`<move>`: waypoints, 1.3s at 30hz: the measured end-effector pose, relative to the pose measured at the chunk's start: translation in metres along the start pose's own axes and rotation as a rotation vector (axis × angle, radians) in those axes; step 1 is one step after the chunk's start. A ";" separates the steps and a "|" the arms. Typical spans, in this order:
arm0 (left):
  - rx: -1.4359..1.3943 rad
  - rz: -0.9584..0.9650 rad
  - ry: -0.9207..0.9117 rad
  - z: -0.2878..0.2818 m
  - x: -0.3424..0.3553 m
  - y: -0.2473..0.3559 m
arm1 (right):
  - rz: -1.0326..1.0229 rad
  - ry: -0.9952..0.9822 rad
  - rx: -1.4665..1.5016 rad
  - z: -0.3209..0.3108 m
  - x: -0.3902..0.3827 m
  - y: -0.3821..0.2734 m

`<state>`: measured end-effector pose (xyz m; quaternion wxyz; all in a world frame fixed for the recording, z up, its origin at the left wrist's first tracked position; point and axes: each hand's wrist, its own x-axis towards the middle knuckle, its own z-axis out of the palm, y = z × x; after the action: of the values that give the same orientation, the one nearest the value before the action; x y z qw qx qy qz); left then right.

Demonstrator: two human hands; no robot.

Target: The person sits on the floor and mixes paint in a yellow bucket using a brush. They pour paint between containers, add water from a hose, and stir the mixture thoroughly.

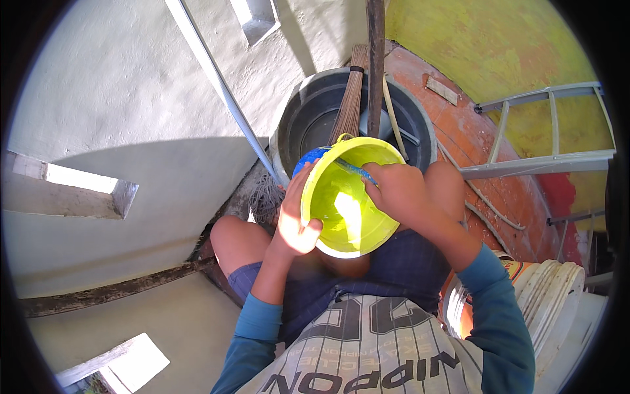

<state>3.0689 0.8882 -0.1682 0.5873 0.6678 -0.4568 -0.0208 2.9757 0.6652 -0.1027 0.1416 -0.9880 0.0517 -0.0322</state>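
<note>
A yellow-green plastic bucket (387,225) is tilted above my lap, its mouth turned toward me. My left hand (293,213) grips its left side, thumb over the rim and fingers along the outside. In my closed right hand (401,190), at the right of the mouth, is a slim blue handle (355,169) that reaches into the bucket. What its far end carries cannot be made out. A bright patch of sunlight lies on the inner wall. Behind the bucket's upper left rim a round blue thing (308,159) shows in part.
A large dark tub (287,125) stands just beyond, with a stick broom (349,98) and a dark wooden pole (375,59) across it. A mop (264,197) leans on the left wall. To the right are a metal ladder (538,164), a hose (492,207) and several paint buckets (548,295).
</note>
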 end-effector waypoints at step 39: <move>-0.136 -0.233 0.041 -0.011 -0.013 -0.003 | 0.000 -0.089 0.213 0.019 0.018 -0.038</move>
<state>3.0693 0.9051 -0.1740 0.6342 0.6752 -0.3614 -0.1061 2.9987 0.7049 -0.1093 0.2479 -0.9679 0.0417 0.0062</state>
